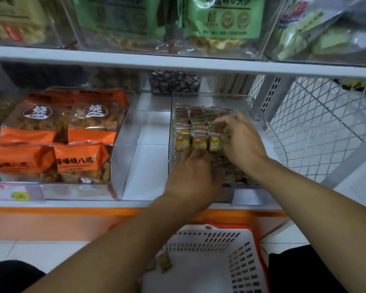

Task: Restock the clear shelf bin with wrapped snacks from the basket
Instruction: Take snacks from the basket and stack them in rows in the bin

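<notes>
A clear shelf bin [171, 115] on the middle shelf holds several rows of small wrapped snacks [197, 142], standing upright. My left hand [193, 174] lies palm down on the snacks at the bin's front, fingers reaching toward the front row. My right hand [240, 138] is inside the bin on the right, its fingertips pinching a blurred wrapped snack [219, 129] among the rows. Below, a white basket [243, 256] with a red rim sits on the floor, with two or three wrapped snacks [164, 262] left near my left forearm.
A clear bin of orange snack bags [57, 132] stands to the left, with a bare gap of shelf between. A white wire mesh panel [311, 127] borders the right. Upper shelf bins [220, 24] overhang. A price tag [19, 195] hangs on the shelf edge.
</notes>
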